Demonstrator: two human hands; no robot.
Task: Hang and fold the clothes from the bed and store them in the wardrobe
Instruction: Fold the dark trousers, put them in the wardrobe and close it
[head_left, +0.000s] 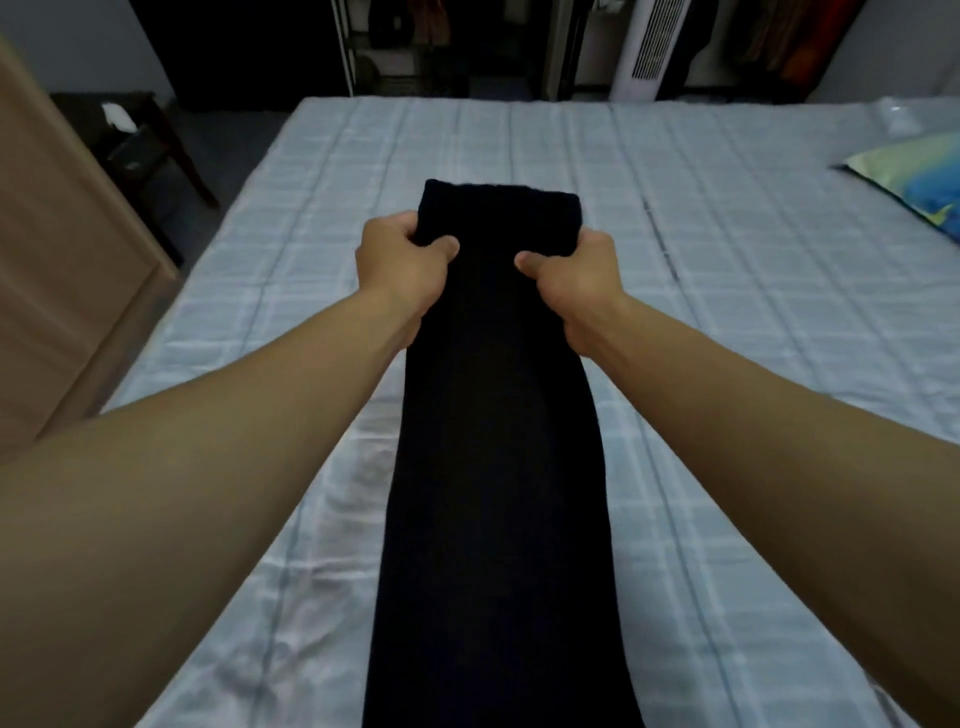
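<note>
gripping dark garment (498, 415) btwn 2 hands, left (402, 270) & right (574, 283), over bed (727, 312).

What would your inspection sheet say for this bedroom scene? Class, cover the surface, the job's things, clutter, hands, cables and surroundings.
Surface: bed with a pale blue checked cover, lightly creased.
Job's things: one long dark garment, folded narrow, stretching away down the bed.
Clutter: pillow at the right edge.
Hands: left hand and right hand each grip a side of the garment near its far end.
Cables: nothing seen.
Surroundings: open wardrobe with hanging clothes beyond the bed, white tower fan, dark side table at left.
</note>
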